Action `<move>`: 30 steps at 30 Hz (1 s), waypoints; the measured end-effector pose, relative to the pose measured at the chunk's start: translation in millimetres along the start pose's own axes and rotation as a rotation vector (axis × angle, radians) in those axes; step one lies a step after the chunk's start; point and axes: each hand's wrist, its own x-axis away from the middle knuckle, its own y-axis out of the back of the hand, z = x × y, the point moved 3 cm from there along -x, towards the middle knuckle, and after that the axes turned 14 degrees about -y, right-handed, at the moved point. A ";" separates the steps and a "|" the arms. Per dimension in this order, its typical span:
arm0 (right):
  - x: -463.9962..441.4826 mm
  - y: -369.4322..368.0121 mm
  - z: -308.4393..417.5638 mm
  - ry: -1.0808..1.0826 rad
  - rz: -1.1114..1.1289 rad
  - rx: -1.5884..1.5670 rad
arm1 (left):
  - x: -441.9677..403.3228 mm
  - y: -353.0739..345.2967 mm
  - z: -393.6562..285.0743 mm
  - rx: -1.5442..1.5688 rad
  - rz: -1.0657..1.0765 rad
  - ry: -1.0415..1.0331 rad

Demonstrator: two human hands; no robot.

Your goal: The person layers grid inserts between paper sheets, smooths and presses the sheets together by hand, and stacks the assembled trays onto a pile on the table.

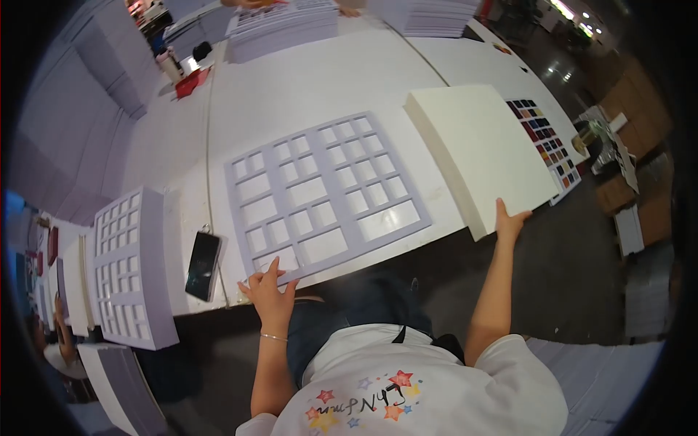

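On the white table lies a pale lavender panel (329,174) with rectangular cutouts of several sizes. My left hand (269,296), a thin bracelet at its wrist, is at the panel's near left corner. Its fingers are spread, and some reach over the panel's edge. To the right, a thick cream-coloured stack of sheets or boards (483,142) lies at an angle. My right hand (510,220) rests at the stack's near edge, thumb and forefinger apart. The undersides of its fingers are hidden.
A dark phone (203,266) lies left of the panel. Further left stands a stack of similar cutout panels (161,269). A tray of coloured squares (545,145) sits right of the cream stack. Across the table, another person's hands are near a pile of sheets (283,33).
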 end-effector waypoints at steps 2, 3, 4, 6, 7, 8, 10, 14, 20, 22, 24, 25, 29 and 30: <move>-15.2 -6.9 -10.1 -0.052 -0.093 0.034 | -1.4 5.8 3.1 0.008 -0.023 0.025; -23.4 -10.3 -14.7 -0.063 -0.085 -0.018 | -1.7 6.6 6.9 0.006 -0.041 0.014; -30.4 -11.3 -16.7 -0.060 -0.075 0.015 | -1.8 7.8 9.2 0.012 -0.049 0.002; -25.5 -1.8 -4.5 -0.164 -0.077 0.231 | 0.6 9.9 12.2 0.049 0.012 -0.001; -24.0 3.8 3.6 -0.176 -0.010 0.294 | 1.8 13.6 9.5 0.041 -0.058 -0.021; -20.7 3.0 7.4 -0.117 -0.087 0.354 | 3.5 16.9 7.3 0.032 -0.128 -0.044; -10.3 3.6 20.2 0.016 -0.179 0.430 | 9.9 20.0 14.2 -0.016 -0.146 -0.029; 2.6 14.3 39.0 0.177 -0.259 0.429 | 23.2 28.4 34.1 -0.029 -0.332 0.028; 36.6 34.5 68.0 0.179 0.100 -0.874 | 39.8 28.2 53.3 0.293 -0.372 0.232; 44.7 32.5 64.9 0.025 0.289 -0.872 | 41.3 26.1 59.9 0.304 -0.387 0.217; 75.8 21.6 77.0 -0.103 0.343 -0.779 | 41.5 24.8 60.6 0.282 -0.367 0.223; 70.4 10.4 71.0 -0.085 0.470 -0.807 | 41.2 25.0 59.9 0.271 -0.355 0.228; 85.4 -34.5 76.9 0.060 0.985 -0.848 | 40.8 23.8 61.0 0.285 -0.359 0.222; 94.9 -45.9 81.3 0.124 1.055 -0.767 | 42.4 24.6 62.1 0.277 -0.364 0.240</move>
